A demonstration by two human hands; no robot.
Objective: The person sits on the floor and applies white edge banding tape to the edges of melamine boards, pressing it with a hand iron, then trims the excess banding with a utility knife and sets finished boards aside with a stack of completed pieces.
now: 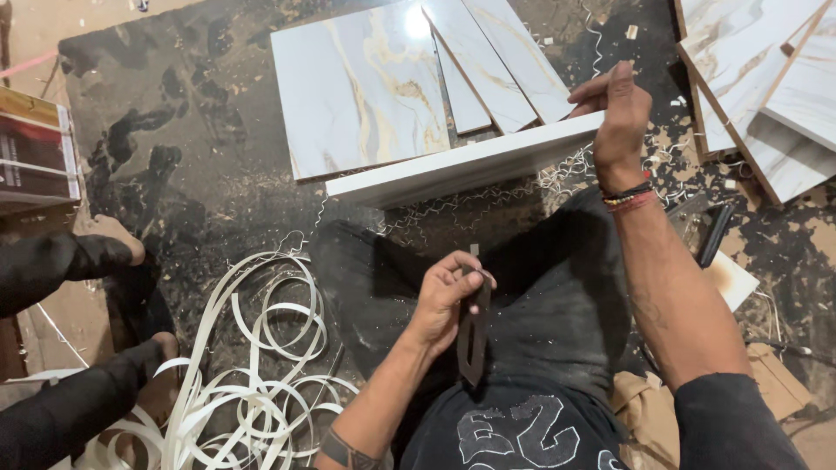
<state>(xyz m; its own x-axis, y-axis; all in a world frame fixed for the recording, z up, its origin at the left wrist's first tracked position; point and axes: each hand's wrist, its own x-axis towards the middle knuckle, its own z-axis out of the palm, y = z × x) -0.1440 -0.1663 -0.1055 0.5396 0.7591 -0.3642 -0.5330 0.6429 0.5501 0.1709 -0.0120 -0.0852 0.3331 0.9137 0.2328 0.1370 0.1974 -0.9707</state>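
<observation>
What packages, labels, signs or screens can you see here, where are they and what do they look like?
Boxed package: far left edge of the view, on the floor; flat rectangular, dark red and black with a yellow-brown top band and pale stripes.
Dark shirt print: bottom centre, on the person's shirt; pale blocky shapes.
No screens or signs.

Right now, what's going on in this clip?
A person sits on a floor strewn with shavings. Their right hand grips the end of a long white-edged board resting across their lap, while the left hand holds a dark flat tool near their dark trousers. Marble-patterned panels lie beyond the board. A tangle of white edge-band strips sits to the left, beside another person's bare feet.
</observation>
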